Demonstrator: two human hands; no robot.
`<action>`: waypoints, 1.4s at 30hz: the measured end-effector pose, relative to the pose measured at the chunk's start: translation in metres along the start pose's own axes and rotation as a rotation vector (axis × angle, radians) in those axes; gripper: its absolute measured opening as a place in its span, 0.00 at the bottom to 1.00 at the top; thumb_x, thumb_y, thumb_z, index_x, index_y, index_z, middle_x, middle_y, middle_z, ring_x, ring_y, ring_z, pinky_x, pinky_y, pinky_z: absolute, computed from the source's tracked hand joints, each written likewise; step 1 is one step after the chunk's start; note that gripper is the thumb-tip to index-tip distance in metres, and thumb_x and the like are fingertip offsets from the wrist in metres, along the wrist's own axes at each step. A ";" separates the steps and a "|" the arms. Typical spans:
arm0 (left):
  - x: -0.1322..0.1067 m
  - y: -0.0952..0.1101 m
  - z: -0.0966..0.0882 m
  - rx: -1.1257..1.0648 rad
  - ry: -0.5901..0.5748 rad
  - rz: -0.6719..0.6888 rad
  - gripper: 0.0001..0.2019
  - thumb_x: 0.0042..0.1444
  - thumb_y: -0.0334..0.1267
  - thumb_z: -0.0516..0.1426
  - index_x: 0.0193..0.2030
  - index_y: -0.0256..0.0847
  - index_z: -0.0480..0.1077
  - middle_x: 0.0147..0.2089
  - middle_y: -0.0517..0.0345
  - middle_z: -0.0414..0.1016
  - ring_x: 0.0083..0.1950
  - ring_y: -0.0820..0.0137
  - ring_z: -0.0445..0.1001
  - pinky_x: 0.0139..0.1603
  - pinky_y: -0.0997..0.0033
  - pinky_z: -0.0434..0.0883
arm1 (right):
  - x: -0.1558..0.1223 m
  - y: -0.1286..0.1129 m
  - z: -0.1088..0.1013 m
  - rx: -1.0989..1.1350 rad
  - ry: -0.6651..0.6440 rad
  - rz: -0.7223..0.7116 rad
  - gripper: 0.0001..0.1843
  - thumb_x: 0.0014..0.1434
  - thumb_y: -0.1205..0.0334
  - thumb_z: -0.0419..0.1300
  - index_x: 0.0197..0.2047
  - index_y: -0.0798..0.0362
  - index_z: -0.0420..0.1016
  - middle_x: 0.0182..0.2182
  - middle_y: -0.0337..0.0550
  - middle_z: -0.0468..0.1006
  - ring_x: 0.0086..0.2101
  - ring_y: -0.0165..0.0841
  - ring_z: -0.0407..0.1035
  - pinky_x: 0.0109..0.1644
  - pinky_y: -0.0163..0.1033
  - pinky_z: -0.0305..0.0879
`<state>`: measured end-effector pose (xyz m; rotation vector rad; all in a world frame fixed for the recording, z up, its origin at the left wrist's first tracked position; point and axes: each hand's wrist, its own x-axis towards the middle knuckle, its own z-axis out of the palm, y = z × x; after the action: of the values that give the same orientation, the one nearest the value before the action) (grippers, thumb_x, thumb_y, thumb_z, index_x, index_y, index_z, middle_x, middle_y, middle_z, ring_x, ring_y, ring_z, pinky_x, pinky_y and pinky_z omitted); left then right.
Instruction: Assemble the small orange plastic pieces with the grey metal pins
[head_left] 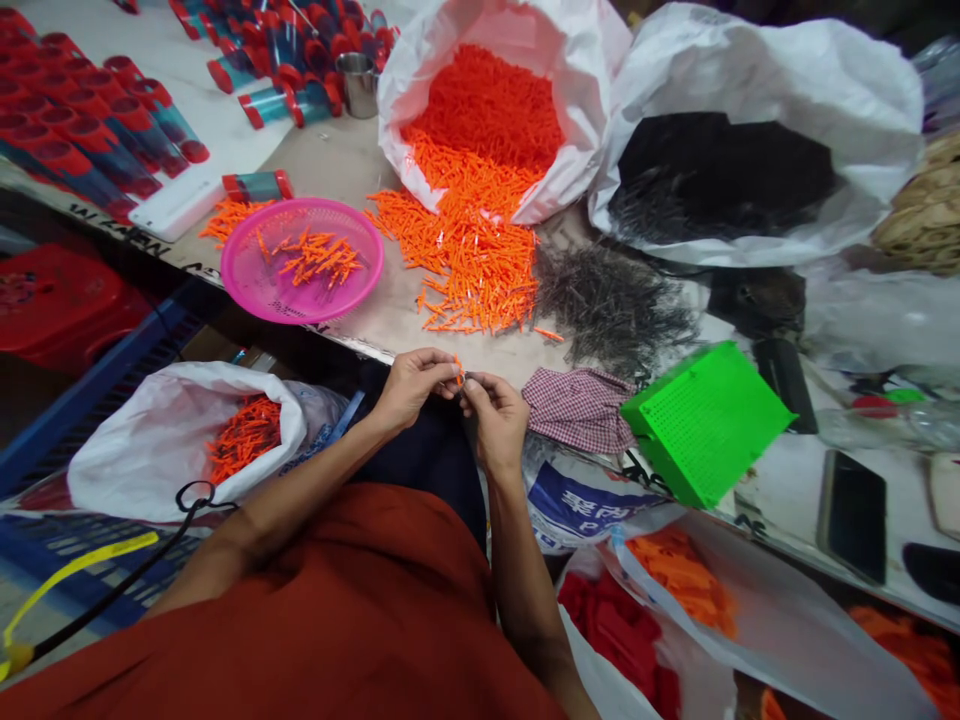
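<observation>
In front of my body, my left hand (416, 385) pinches a small orange plastic piece (459, 370) between thumb and fingertips. My right hand (496, 412) meets it there, thumb and fingers closed together; whatever they grip is too small to make out. Just beyond the hands, a heap of orange plastic pieces (480, 270) spills from a white sack (592, 60) onto the table. To its right lies a pile of thin dark pin-like pieces (615, 305). A pink basket (236, 265) on the left holds several orange pieces with thin dark ends.
A second white sack (877, 100) holds dark pieces. Red-capped clear tubes (90, 130) and a metal cup (358, 88) stand at the back left. Right of my hands are a checked cloth (577, 408), a green basket (709, 420) and a phone (853, 515). An open white bag (142, 440) sits lower left.
</observation>
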<state>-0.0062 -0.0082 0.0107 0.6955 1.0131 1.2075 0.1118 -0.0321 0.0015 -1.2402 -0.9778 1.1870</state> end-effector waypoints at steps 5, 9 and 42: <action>0.000 0.000 -0.002 -0.028 -0.011 -0.116 0.11 0.38 0.37 0.64 0.26 0.32 0.71 0.20 0.59 0.72 0.21 0.76 0.71 0.25 0.77 0.69 | 0.000 0.001 -0.001 -0.045 0.001 -0.007 0.08 0.50 0.60 0.62 0.34 0.54 0.75 0.22 0.34 0.73 0.22 0.24 0.64 0.24 0.30 0.60; 0.000 0.001 -0.004 -0.055 -0.026 -0.180 0.10 0.39 0.36 0.64 0.27 0.32 0.72 0.21 0.57 0.73 0.22 0.76 0.71 0.24 0.78 0.69 | -0.001 0.001 -0.003 -0.122 0.022 -0.061 0.08 0.51 0.60 0.62 0.34 0.54 0.75 0.25 0.36 0.75 0.25 0.26 0.67 0.27 0.32 0.63; -0.003 0.002 -0.002 -0.037 -0.026 -0.194 0.08 0.40 0.35 0.64 0.24 0.31 0.71 0.21 0.56 0.74 0.20 0.77 0.70 0.22 0.79 0.68 | -0.001 -0.010 -0.016 -0.741 -0.017 -0.622 0.07 0.58 0.65 0.57 0.37 0.50 0.76 0.33 0.42 0.75 0.36 0.32 0.71 0.40 0.39 0.68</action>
<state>-0.0090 -0.0106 0.0124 0.5688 1.0104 1.0436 0.1284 -0.0350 0.0097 -1.3181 -1.7464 0.3381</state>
